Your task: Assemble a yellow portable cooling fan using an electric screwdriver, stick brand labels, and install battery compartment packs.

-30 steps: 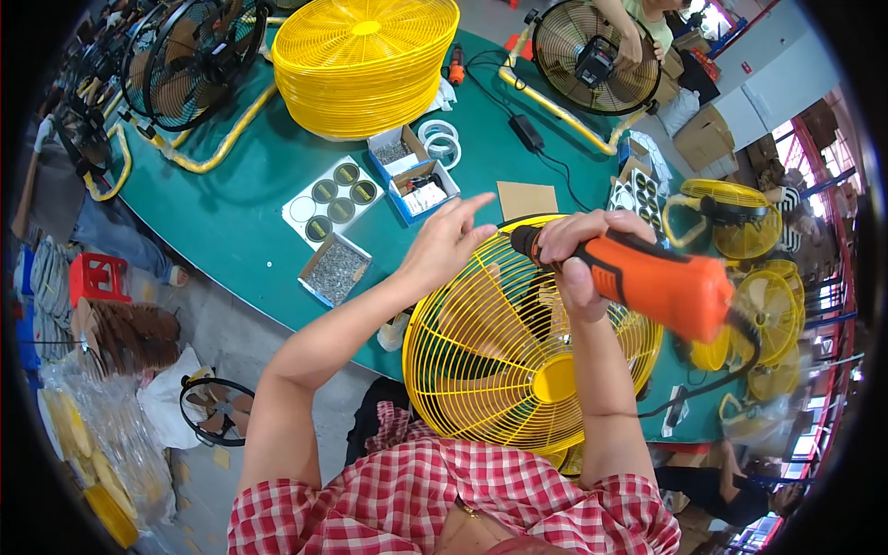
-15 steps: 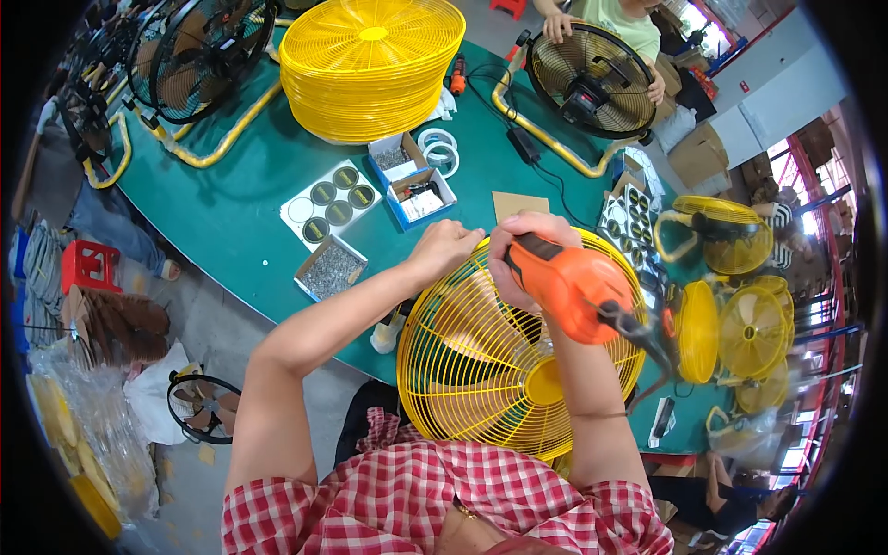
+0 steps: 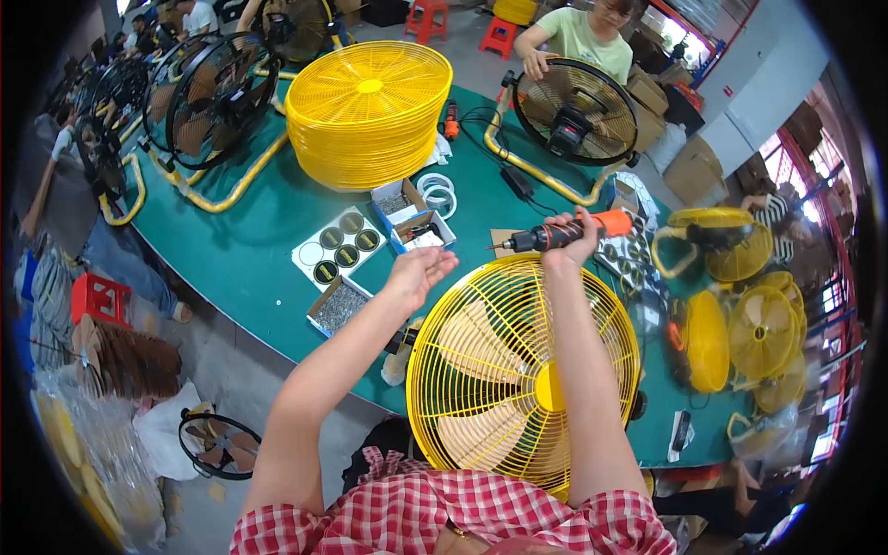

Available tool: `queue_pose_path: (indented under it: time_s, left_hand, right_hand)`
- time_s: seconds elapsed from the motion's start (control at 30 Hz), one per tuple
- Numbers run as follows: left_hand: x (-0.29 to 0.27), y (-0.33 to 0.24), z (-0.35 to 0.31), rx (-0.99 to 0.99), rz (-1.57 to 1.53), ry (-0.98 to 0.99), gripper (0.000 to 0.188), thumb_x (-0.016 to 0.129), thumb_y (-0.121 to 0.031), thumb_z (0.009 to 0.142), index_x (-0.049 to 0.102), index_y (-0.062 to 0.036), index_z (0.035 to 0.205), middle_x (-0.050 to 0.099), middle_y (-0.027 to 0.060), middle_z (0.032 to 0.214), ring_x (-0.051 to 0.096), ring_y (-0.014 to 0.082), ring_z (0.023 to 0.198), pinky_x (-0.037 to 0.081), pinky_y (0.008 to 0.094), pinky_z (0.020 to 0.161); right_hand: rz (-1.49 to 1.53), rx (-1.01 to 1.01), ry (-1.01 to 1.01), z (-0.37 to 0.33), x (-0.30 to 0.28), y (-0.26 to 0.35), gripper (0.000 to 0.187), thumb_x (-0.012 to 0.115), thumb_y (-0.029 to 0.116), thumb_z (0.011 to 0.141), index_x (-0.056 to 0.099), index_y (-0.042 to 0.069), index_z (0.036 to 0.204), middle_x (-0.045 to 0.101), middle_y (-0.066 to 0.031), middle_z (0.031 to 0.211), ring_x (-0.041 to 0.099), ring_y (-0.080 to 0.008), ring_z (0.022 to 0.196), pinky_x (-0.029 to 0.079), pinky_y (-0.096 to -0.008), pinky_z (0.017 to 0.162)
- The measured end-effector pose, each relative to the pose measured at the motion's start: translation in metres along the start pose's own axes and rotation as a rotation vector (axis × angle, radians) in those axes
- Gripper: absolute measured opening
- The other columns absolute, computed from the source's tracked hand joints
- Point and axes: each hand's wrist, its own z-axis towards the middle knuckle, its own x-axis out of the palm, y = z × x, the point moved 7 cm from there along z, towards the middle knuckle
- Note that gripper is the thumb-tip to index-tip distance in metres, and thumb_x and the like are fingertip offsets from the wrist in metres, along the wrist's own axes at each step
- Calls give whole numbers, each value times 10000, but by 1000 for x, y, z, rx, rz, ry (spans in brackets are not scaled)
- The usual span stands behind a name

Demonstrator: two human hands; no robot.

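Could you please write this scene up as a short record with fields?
Workpiece: round fan with yellow wire guard and tan blades
Right hand: grips orange-and-black electric screwdriver, bit pointing left
Left hand: near the fan's far-left rim; whether it holds something small cannot be told
Surface: green table
Left of fan: open box of small metal parts; white sheet of round black stickers
Farther back: stack of round yellow wire guards
Across: person in pale green top, touching black round fan

At frame left you had a red stool (image 3: 86, 294); at lower left, a black-rimmed fan (image 3: 215, 457) was on the floor. At upper left you had black fans (image 3: 222, 100) on yellow tubular stands (image 3: 231, 200). Upper right: a co-worker (image 3: 597, 44) in pale green was near cardboard boxes (image 3: 698, 174).
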Motion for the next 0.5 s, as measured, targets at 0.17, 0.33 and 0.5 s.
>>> queue_pose_path:
  time_s: [0.17, 0.33, 0.5]
  left_hand:
    - [-6, -32, -36, 129, -26, 150, 220, 532, -103, 886, 531, 38, 1054, 606, 63, 864, 594, 105, 766, 510, 194, 666]
    - [11, -35, -102, 117, 8, 140, 234, 530, -61, 877, 549, 31, 1091, 615, 74, 897, 613, 122, 800, 522, 200, 713]
    - [-2, -12, -128, 103, 3, 155, 157, 557, -124, 873, 585, 6, 955, 613, 52, 796, 600, 108, 717, 510, 199, 653]
  right_hand:
    - [-65, 49, 48, -5, 9, -14, 280, 644, 175, 728, 471, 106, 938, 491, -52, 621, 491, -173, 546, 451, -358, 567]
    - [-194, -52, 407, -66, 86, 0, 349, 546, 190, 797, 405, 115, 1108, 486, -49, 632, 480, -159, 564, 427, -357, 608]
    - [-145, 32, 802, -153, 152, 0, 463, 497, 203, 807, 339, 93, 1228, 485, -69, 693, 491, -168, 568, 423, -354, 596]
